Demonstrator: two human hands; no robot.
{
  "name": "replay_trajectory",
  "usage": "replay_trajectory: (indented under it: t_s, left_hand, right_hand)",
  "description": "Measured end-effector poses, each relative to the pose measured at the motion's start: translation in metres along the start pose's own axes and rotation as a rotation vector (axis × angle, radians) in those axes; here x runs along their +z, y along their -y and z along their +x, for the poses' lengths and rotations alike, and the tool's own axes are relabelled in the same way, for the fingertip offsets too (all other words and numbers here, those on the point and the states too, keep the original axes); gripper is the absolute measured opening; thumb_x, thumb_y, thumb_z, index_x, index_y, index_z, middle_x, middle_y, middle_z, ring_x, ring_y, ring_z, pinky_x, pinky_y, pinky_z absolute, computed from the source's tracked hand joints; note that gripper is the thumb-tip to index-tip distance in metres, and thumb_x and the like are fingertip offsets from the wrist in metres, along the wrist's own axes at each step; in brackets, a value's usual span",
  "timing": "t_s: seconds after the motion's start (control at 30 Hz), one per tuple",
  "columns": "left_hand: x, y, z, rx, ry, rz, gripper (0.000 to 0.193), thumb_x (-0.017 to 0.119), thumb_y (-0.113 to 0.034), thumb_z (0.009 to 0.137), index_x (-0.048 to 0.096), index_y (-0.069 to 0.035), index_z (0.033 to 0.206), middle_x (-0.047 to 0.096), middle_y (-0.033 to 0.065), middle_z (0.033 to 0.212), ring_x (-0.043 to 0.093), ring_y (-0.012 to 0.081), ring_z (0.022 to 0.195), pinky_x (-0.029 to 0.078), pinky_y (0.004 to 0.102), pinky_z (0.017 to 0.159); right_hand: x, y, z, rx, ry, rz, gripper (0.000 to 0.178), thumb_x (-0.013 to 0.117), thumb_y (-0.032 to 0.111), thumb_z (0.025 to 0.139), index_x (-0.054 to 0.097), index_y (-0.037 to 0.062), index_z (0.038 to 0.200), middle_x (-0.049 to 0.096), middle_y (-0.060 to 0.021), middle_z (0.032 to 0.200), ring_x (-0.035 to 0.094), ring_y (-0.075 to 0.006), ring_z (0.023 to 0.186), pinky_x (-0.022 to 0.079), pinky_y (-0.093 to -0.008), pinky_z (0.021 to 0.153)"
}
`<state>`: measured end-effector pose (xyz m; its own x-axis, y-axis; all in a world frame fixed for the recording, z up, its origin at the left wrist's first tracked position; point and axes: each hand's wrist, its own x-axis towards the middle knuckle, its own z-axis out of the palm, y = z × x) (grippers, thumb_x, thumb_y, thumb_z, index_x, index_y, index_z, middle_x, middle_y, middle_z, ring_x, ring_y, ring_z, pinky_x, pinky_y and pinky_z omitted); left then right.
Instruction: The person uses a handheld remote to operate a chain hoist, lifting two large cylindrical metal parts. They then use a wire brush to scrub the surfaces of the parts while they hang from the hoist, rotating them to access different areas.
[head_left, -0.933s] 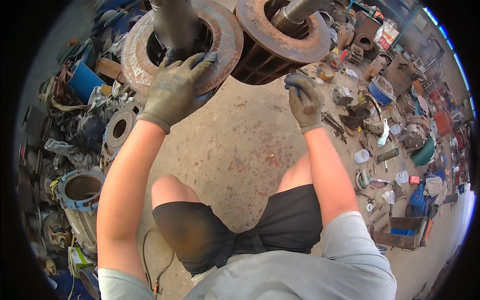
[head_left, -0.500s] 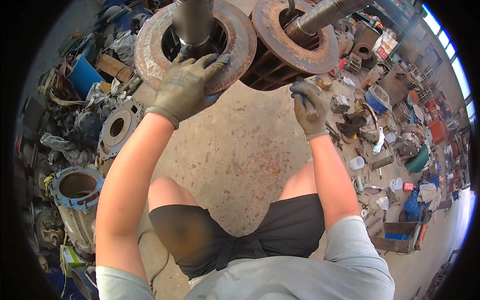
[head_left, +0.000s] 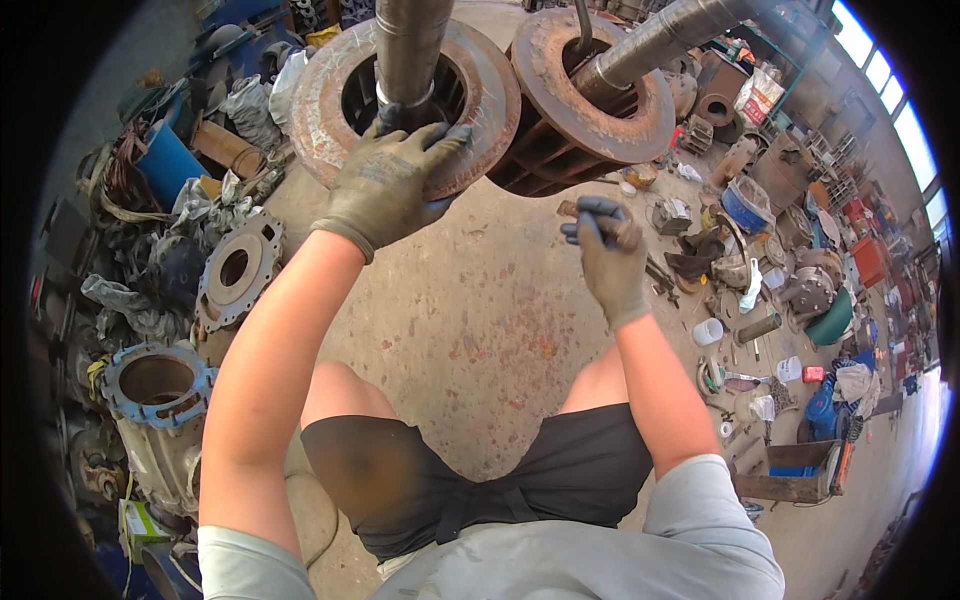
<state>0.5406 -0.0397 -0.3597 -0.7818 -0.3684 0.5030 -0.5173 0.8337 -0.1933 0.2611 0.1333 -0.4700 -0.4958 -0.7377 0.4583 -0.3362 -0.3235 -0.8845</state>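
My left hand, in a worn greenish work glove, lies with spread fingers on the near rim of a rusty, ribbed cylindrical casing. Its fingertips reach toward the opening, where a grey metal shaft stands. My gloved right hand is raised apart from the castings, closed around a short tool with a brown end. The fingers cover most of that tool, so its kind is unclear. Beyond it, a second rusty ribbed casing touches or nearly touches the first, with a slanted metal shaft in its opening.
At left lie a flat ring-shaped flange plate, a blue-rimmed housing, a blue drum and heaped scrap. Scattered machine parts, a white cup and a rusty open box cover the right side. Stained concrete floor lies between my legs.
My right hand has turned, so the tool's brown end now points left, and it sits slightly lower. The left hand stays on the rim; the whole view has shifted a little.
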Motion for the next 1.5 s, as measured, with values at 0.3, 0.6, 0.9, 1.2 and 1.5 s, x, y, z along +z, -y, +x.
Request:
replay_trajectory:
  t_s: [0.3,0.6,0.9,1.2,1.5]
  left_hand:
    - [-0.009,-0.004,-0.001,0.004,0.004,-0.029,0.078,0.088,-0.044,0.091,0.060,-0.020,0.160,0.063,0.0092,0.159,0.066,0.0350,0.138,0.043,0.0551,0.128]
    - [-0.017,-0.007,-0.007,0.024,0.014,-0.017,0.079,0.085,-0.036,0.093,0.056,-0.021,0.165,0.062,0.0090,0.159,0.067,0.0310,0.137,0.043,0.0490,0.128]
    - [-0.025,-0.010,-0.010,0.015,0.014,-0.097,0.076,0.086,-0.046,0.091,0.062,-0.021,0.159,0.063,0.0098,0.159,0.067,0.0351,0.137,0.039,0.0575,0.130]
    - [-0.031,-0.014,-0.016,0.033,0.003,-0.076,0.074,0.085,-0.044,0.094,0.061,-0.021,0.160,0.063,0.0082,0.159,0.069,0.0331,0.135,0.044,0.0549,0.127]
    - [-0.038,-0.021,-0.022,0.021,0.009,-0.076,0.074,0.084,-0.038,0.093,0.061,-0.023,0.162,0.064,0.0074,0.158,0.071,0.0315,0.130,0.044,0.0546,0.128]
  right_hand:
    - [-0.007,0.048,0.029,-0.665,0.383,-0.762,0.051,0.082,0.021,0.088,0.065,0.0152,0.136,0.068,-0.0118,0.125,0.075,-0.0412,0.098,0.063,-0.0508,0.081]
    - [0.005,0.077,0.025,-0.827,0.380,-1.145,0.030,0.074,0.022,0.096,0.068,0.0193,0.126,0.069,-0.0064,0.104,0.078,-0.0286,0.081,0.061,-0.0437,0.064]
    - [0.017,0.091,0.018,-0.744,0.334,-1.026,0.037,0.080,0.021,0.092,0.072,0.0192,0.128,0.071,-0.0057,0.106,0.076,-0.0315,0.080,0.060,-0.0453,0.072]
    - [-0.010,0.093,-0.024,-0.802,0.559,-0.895,0.054,0.084,0.025,0.089,0.072,0.0223,0.141,0.075,-0.0043,0.111,0.077,-0.0296,0.085,0.061,-0.0456,0.069]
    - [0.002,0.096,0.009,-0.780,0.382,-1.071,0.047,0.077,0.036,0.092,0.076,0.0201,0.136,0.076,-0.0062,0.112,0.076,-0.0299,0.080,0.061,-0.0458,0.070]
